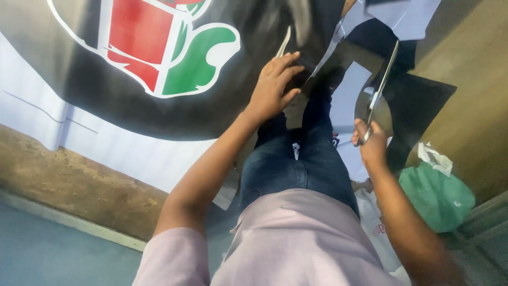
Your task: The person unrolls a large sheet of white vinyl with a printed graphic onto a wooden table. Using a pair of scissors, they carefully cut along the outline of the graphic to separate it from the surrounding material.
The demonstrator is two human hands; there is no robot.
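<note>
My left hand (273,85) rests with fingers bent on the cut edge of a large black printed sheet (106,100) that bears a red, green and white emblem (164,42). In my right hand (372,144) I hold a pair of long metal scissors (382,85), blades pointing away from me over cut-off black and white scraps (349,95). The blades look nearly closed. My legs in blue jeans (296,159) lie between the two hands.
A green plastic bag (436,193) and a white bag (378,228) sit by my right forearm. More white and dark offcuts (402,18) lie at the top. Brown floor (63,180) shows below the sheet, with a raised step (69,220) and blue-grey floor (47,254) nearer me.
</note>
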